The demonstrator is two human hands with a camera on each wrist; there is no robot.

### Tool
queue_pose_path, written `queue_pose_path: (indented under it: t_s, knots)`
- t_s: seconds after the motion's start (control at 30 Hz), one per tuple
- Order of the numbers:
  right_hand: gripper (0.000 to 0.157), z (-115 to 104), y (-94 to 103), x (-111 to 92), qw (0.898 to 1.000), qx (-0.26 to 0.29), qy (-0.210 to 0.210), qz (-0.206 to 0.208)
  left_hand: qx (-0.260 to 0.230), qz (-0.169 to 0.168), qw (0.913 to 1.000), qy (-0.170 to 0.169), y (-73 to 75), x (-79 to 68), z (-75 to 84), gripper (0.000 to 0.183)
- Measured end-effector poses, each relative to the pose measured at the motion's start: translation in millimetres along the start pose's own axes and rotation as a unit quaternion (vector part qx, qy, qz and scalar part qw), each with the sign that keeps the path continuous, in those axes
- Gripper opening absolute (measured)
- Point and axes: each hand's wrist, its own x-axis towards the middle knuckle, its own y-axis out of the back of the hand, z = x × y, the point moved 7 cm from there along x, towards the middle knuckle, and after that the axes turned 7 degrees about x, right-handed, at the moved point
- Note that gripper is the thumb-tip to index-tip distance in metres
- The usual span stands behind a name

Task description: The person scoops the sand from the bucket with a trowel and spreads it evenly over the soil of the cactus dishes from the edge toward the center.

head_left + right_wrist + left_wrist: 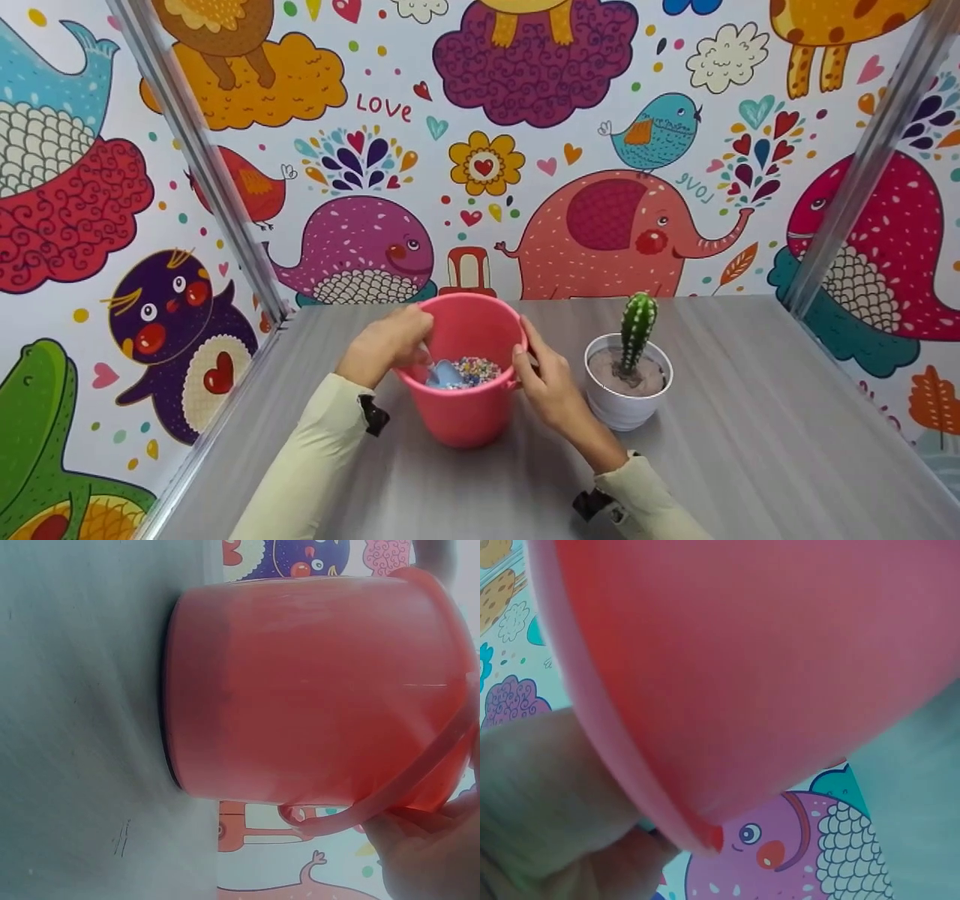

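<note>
A pink bucket (466, 416) stands upright on the table, with small multicoloured beads or pebbles (480, 369) inside it. My left hand (390, 341) reaches over the bucket's left rim and holds a small light-blue scoop (445, 374), whose blade lies among the beads. In the left wrist view the bucket wall (765, 675) hides the scoop and most of the left hand (562, 795). On the right side, my right hand (551, 382) grips the bucket's rim, thumb on the near side. The bucket's handle (405, 780) hangs down by that hand in the right wrist view.
A cactus (637, 330) grows in a white pot (626, 409) just right of my right hand. The grey wood-look table (750, 420) meets walls with printed cartoon animals at the back and sides. Metal corner posts (202, 165) rise at both back corners.
</note>
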Motion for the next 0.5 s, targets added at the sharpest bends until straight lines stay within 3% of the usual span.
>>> queue_pose_path:
  t_s: [0.2,0.5]
  knots:
    - [0.062,-1.0,0.5,0.8,1.000,0.003,0.004,0.002,-0.061,-0.003,0.9968,-0.052,-1.2,-4.5,4.5,0.012]
    - [0.061,0.5,0.8,-0.6,1.000,0.007,0.009,-0.001,-0.126,-0.015,0.9885,-0.082,-8.4,-3.5,-0.4,0.012]
